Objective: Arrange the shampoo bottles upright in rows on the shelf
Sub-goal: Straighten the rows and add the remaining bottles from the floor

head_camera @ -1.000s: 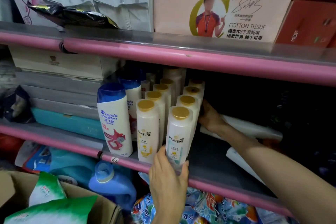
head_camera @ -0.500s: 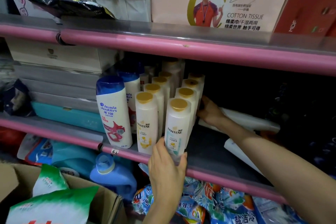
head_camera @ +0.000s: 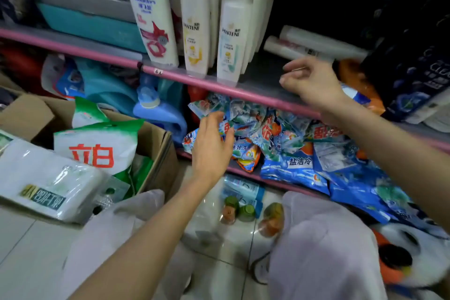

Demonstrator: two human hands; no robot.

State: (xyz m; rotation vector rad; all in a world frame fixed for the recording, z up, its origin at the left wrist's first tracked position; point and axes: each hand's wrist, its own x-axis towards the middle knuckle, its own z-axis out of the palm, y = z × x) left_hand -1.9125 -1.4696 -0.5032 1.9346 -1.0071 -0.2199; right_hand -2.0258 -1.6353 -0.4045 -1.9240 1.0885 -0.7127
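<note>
The shelf (head_camera: 255, 96), grey with a rounded pink lip, carried tall, glossy white plastic bottles (head_camera: 194, 29) upright in rows at its front. The right hand (head_camera: 309, 83) hung over bare shelf, fingers loosely curled, empty. The left hand (head_camera: 211, 146), fingers relaxed and spread, had left the front bottle and dropped before crinkly packets (head_camera: 287, 143).
</note>
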